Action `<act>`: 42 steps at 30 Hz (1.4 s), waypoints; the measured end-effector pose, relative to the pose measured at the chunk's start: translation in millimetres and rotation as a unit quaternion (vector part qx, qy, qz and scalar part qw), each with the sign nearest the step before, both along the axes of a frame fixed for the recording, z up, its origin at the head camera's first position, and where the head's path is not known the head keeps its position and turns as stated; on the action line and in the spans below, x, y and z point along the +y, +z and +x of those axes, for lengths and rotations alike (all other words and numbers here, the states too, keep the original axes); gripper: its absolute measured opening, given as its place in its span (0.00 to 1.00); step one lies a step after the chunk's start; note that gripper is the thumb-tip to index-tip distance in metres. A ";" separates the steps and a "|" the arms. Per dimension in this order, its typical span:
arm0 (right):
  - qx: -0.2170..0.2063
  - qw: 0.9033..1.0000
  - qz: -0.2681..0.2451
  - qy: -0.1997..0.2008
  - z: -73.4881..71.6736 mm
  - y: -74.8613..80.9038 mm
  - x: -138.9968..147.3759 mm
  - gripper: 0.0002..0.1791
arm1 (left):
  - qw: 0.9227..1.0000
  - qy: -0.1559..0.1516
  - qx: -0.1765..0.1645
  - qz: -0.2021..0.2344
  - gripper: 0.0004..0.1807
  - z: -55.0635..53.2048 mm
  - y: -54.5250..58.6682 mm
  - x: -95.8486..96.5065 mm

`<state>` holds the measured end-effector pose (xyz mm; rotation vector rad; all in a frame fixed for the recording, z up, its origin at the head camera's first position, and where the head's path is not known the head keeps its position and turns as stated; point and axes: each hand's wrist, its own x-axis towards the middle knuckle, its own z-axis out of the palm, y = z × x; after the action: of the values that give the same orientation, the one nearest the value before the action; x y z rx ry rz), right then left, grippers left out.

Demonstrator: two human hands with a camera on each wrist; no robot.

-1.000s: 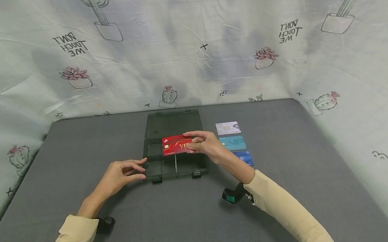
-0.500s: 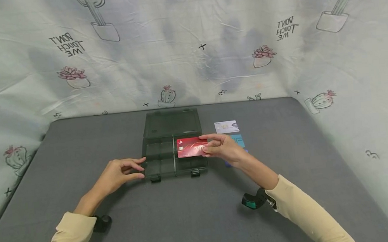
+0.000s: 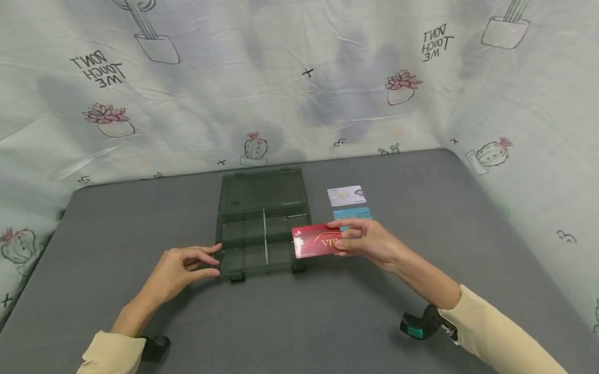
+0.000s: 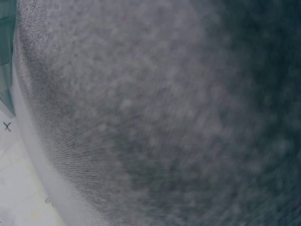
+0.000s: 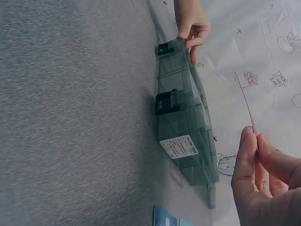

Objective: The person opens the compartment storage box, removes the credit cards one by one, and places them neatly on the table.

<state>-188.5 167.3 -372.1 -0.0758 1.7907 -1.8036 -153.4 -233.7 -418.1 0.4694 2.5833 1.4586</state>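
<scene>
My right hand [image 3: 372,241] pinches a red VIP card [image 3: 310,241] by its right end, thumb in front and fingers behind. It hovers over the right front part of a dark green translucent plastic box [image 3: 242,242]. The right wrist view catches the card [image 5: 248,106] edge-on, held above the box [image 5: 174,123]. The box lies with its lid [image 3: 261,191] laid back, a thin divider [image 3: 266,241] running front to back inside. At the box's left side, my left hand [image 3: 178,272] touches the wall with loosely bent fingertips. The left wrist view misses that hand.
A white card [image 3: 346,196] and a teal card [image 3: 353,213] lie right of the box, the teal one partly behind my right hand. A dark blue card [image 5: 162,218] shows in the right wrist view. Patterned cloth [image 3: 269,93] stands behind the grey table [image 3: 293,344].
My right hand has carried the red card rightward and toward me, from over the box's middle to its right front corner. My left hand stays at the box's left side.
</scene>
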 end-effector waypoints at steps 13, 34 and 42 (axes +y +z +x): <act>-0.007 1.000 0.020 0.021 20.8 -8.3 27.2 0.27 | 1.000 -0.004 0.010 0.010 0.10 1.7 -2.6 -1.1; 0.005 0.999 0.016 0.033 51.7 -28.4 72.7 0.26 | 1.000 -0.002 0.012 0.003 0.10 -2.2 -1.3 -1.5; 0.006 1.000 0.010 0.027 57.7 -39.3 95.6 0.26 | 1.000 -0.004 0.013 0.007 0.11 -2.3 -0.1 -3.2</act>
<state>-130.9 262.9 -411.4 -0.1272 1.7980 -1.7501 -155.7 -236.9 -418.3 0.5026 2.5902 1.4787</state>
